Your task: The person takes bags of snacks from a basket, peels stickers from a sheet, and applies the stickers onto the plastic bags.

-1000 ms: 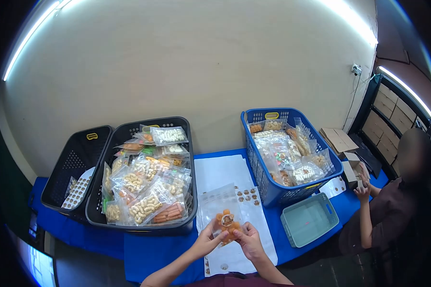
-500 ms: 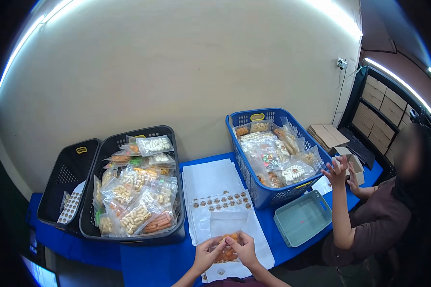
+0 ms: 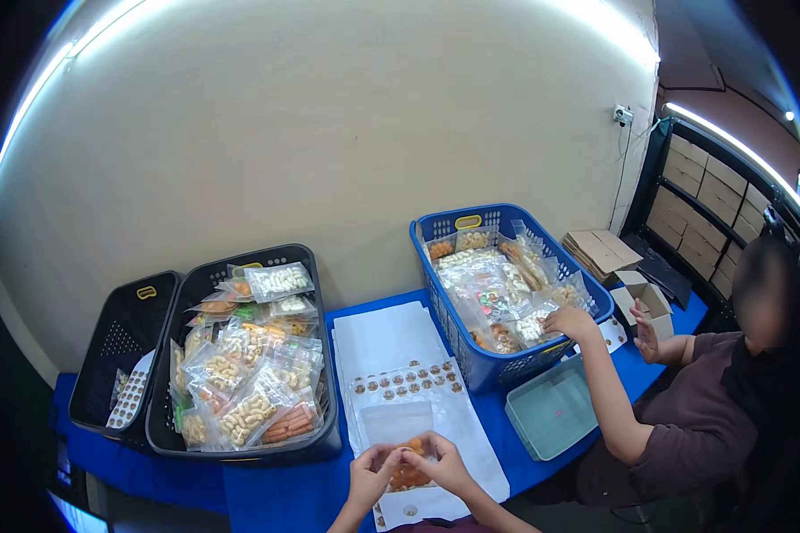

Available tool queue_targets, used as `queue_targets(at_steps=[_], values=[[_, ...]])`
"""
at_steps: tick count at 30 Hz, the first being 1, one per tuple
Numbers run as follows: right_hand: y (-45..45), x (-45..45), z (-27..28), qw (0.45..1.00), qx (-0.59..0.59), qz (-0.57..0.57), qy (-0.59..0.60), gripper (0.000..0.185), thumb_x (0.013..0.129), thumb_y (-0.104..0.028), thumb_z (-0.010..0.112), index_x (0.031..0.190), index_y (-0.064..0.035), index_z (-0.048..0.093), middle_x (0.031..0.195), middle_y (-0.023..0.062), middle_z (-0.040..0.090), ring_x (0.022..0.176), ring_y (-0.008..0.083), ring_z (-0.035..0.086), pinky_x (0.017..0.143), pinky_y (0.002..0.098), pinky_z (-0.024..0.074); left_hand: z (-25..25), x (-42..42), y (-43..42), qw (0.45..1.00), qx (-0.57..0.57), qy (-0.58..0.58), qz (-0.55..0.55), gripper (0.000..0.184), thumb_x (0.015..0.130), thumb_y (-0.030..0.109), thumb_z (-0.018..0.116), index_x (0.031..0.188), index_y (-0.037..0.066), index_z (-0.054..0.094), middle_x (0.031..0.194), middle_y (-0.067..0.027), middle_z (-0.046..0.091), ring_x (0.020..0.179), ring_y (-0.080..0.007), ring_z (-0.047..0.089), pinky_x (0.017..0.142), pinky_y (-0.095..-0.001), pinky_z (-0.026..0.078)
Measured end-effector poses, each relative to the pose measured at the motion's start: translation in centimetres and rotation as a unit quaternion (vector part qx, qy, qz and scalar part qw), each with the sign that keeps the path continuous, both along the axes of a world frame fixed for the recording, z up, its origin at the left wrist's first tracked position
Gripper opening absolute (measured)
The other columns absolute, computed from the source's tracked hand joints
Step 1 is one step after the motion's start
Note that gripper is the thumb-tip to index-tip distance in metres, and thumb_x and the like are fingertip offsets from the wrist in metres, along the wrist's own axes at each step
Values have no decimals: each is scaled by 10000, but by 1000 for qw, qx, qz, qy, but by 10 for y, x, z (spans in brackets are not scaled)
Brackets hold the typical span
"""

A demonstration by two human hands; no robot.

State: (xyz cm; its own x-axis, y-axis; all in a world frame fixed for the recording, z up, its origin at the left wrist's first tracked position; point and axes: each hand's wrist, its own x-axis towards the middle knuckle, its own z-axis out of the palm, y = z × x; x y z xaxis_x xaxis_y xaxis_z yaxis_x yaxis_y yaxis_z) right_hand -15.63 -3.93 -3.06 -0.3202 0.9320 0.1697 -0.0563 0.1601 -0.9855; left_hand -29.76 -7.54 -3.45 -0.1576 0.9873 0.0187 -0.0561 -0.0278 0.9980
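Note:
A clear pouch of orange snacks [image 3: 409, 478] is between my two hands, above white paper at the table's front. My left hand [image 3: 372, 473] grips its left side, fingers bent and thumb inward. My right hand [image 3: 443, 465] grips the right side, and the thumbs and fingertips meet over the pouch's middle. Whether a small item is pinched between the fingertips cannot be made out. The pouch's clear upper part [image 3: 396, 416] points away from me. Just beyond it lies a sheet of round brown stickers [image 3: 407, 380] on white paper [image 3: 382, 333].
A black basket [image 3: 332, 417] full of snack pouches stands left, beside another black basket [image 3: 107, 324] holding a sticker sheet. A blue basket [image 3: 498, 369] of pouches and a green tray [image 3: 529, 444] are at right. A co-worker's hand [image 3: 573, 324] reaches over the blue basket's edge.
The pouch and my hands have shifted slightly left over the paper. The co-worker's raised hand has come down to the blue basket. The view has turned a little.

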Motion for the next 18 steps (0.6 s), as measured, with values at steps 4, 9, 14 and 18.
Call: queue_targets(at_steps=[4,9,14,18], values=[[-8,-4,5,999,-21,-12,-26,192,804,-169,601,874,4,559,777,17,570,720,53,498,630,196,404,-2,3,-2,997,-14,51,50,185,815,139,587,818,-45,603,723,-58,625,661,-61,557,589,-192,444],[-14,-2,3,993,-95,6,67,198,836,-190,559,897,-1,562,808,16,567,721,56,505,619,190,412,-2,8,-6,997,44,44,52,190,821,144,582,786,-42,603,693,-48,615,634,-51,538,565,-192,435],[-14,1,-6,986,-126,21,109,192,846,-199,545,896,-13,558,810,13,564,730,54,510,625,186,413,-17,5,-5,999,47,-13,10,193,822,147,581,826,-46,594,747,-52,621,651,-57,543,571,-195,438],[-17,0,-7,985,-124,26,113,182,843,-190,549,893,-15,555,807,11,566,729,56,512,632,191,414,-13,5,-8,999,-9,-29,-24,215,801,176,610,833,-36,593,754,-57,620,656,-70,551,572,-201,439]])
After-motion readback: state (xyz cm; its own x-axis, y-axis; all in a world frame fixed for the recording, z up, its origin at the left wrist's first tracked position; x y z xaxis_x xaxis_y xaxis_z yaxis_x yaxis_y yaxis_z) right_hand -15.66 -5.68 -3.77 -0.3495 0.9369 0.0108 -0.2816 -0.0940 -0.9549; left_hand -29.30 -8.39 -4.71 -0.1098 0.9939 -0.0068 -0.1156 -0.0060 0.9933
